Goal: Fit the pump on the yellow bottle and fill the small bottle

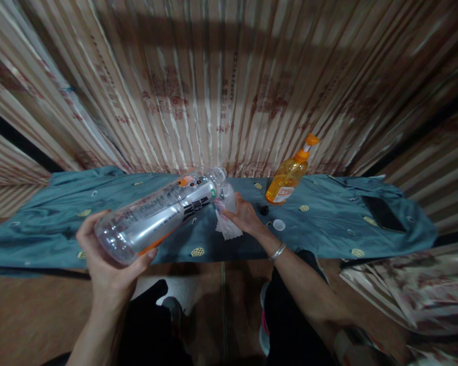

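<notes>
My left hand (114, 264) is wrapped round the base of a large clear bottle (160, 216) with a silver and orange label. The bottle is tilted, its neck pointing up and right. At its mouth stands a small clear bottle (228, 195), gripped by my right hand (244, 213). The two mouths are close together; whether they touch is hard to tell. A crumpled whitish tissue or wrapper (229, 229) hangs below the small bottle, beside my right fingers.
On the teal cloth (320, 234) stand an orange pump bottle (288, 175), a small dark cap (264, 210), a white round lid (279, 224) and, far right, a black phone (383, 213). A patterned curtain (221, 91) hangs behind.
</notes>
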`<state>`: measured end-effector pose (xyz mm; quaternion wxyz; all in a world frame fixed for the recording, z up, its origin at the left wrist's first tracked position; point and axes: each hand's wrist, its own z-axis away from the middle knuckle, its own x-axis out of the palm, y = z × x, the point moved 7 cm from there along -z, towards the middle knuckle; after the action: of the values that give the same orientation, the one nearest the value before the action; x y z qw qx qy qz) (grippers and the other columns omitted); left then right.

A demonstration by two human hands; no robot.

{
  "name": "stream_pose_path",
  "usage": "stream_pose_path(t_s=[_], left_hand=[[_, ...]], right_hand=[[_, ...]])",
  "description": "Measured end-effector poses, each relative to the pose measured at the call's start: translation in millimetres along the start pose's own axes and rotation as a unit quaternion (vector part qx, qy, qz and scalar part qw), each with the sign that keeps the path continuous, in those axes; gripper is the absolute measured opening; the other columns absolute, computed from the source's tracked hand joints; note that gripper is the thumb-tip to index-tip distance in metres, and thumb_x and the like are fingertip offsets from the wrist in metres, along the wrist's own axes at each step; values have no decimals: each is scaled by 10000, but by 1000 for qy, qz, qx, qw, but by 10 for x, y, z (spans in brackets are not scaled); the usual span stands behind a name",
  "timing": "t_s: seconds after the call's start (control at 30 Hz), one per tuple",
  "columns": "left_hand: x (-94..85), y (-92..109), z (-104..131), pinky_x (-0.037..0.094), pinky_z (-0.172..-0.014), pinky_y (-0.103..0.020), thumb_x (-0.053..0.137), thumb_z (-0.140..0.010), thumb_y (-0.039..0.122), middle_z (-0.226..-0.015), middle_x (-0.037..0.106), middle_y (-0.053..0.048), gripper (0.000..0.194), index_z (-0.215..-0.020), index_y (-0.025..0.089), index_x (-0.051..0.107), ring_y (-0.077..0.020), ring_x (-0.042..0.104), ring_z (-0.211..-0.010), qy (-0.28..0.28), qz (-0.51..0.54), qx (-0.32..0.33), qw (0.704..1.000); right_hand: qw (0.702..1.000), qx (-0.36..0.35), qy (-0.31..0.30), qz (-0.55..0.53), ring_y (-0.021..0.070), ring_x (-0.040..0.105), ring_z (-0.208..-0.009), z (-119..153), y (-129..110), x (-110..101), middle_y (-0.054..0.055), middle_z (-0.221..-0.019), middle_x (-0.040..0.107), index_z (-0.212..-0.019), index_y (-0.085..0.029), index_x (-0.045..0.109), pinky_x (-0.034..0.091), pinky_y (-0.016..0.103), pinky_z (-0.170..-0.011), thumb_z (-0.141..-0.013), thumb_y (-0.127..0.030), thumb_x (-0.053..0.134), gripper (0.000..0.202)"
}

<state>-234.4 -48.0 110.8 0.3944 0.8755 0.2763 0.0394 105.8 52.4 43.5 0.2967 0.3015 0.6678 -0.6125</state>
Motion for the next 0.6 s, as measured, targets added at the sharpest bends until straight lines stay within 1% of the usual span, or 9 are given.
stream_pose_path(t_s=[0.07, 0.13, 0.4, 0.6], left_hand=[[3, -17, -5, 518, -1153, -535, 1056, -440, 496, -1414, 604, -62, 1095, -1428, 337, 611, -326, 641, -1255, -5, 26, -13, 1000], [-8, -16, -14, 497, -1168, -541, 1061, -423, 487, -1402, 603, -57, 1096, -1413, 336, 616, -325, 631, -1250, -3, 31, -13, 999], [-5, -28, -32, 482, -1183, -564, 1052, -409, 508, -1414, 592, -61, 1113, -1410, 338, 594, -352, 616, -1287, -7, 15, -19, 1000], [12, 4, -27, 482, -1182, -549, 1038, -425, 532, -1403, 582, -52, 1094, -1401, 336, 586, -336, 620, -1266, -6, 10, -16, 1000]], right_hand=[[1000, -1, -3, -1, 317, 803, -1228, -3, 0, 5, 149, -1273, 820, -1416, -165, 578, 591, 363, -1007, -985, -281, 842, 519], [1000, -4, -2, -2, 319, 802, -1227, -8, 4, 8, 146, -1271, 820, -1421, -165, 574, 591, 365, -1006, -982, -280, 842, 528], [1000, -16, 8, -4, 312, 816, -1177, -18, 28, 16, 126, -1231, 830, -1420, -183, 576, 599, 359, -973, -973, -298, 841, 532], [1000, -8, 3, 1, 307, 814, -1189, -11, 19, 14, 132, -1237, 830, -1426, -182, 568, 594, 348, -982, -981, -294, 833, 530]])
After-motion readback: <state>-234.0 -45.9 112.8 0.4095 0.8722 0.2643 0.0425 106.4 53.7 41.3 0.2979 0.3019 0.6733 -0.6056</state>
